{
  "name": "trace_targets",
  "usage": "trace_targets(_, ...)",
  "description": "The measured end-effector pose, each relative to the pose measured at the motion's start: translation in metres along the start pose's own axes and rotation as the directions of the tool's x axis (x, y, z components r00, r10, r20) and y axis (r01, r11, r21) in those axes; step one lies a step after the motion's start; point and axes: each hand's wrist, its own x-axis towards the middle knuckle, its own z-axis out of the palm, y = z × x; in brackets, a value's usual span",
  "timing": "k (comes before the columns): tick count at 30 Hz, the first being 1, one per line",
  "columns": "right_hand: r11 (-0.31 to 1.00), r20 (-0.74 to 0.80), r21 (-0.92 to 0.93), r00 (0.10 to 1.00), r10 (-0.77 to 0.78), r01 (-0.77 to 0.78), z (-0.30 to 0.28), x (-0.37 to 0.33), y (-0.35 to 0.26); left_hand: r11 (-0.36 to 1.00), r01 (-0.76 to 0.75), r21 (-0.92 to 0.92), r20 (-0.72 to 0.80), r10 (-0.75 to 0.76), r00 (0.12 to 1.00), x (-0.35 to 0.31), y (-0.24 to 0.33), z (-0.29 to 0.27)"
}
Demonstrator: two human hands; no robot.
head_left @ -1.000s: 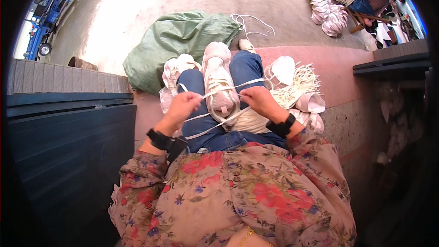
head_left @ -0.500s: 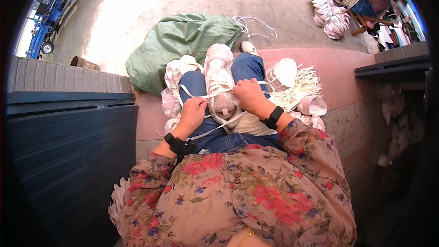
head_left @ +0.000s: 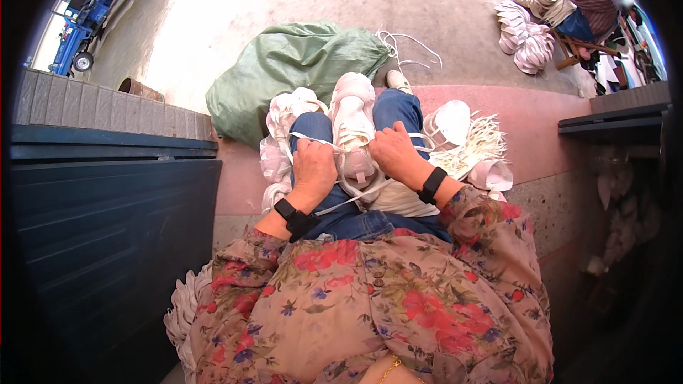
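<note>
So the left hand (head_left: 315, 171) and right hand (head_left: 400, 156) just moved in closer around the pale shoe (head_left: 353, 103) at 12 o'clock, seemingly pinching its white lace (head_left: 339, 206); guessing the lacing's getting snugged.

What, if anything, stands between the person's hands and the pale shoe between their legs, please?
Nothing visible blocks them: the left hand and right hand are close at either side of the pale shoe, gripping white lace, which loops past the shoe's near end.
</note>
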Motion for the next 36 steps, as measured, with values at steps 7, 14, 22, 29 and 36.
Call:
trace_targets(7,0.994,-0.153,0.012,0.982,0.112,-0.112,0.004,-0.002,0.0,0.944,-0.249,0.218,0.079,0.237,0.968,0.011,0.012,0.0)
trace_targets(14,0.994,-0.187,-0.025,0.978,0.096,-0.102,0.0,-0.017,-0.005,0.965,-0.205,0.162,-0.03,0.212,0.977,-0.002,0.006,0.002)
trace_targets(22,0.986,-0.025,-0.011,0.986,0.166,-0.166,-0.016,-0.008,-0.018,0.971,-0.132,0.202,-0.054,0.145,0.988,-0.017,0.012,0.006)
trace_targets(29,0.952,-0.061,0.202,0.967,0.247,-0.231,-0.005,-0.013,-0.002,0.997,-0.044,-0.058,-0.018,0.043,0.999,-0.013,0.009,-0.001)
trace_targets(36,0.993,-0.028,-0.114,0.999,0.017,-0.02,-0.007,-0.012,-0.017,0.95,-0.276,0.147,0.019,0.277,0.961,-0.001,-0.008,-0.005)
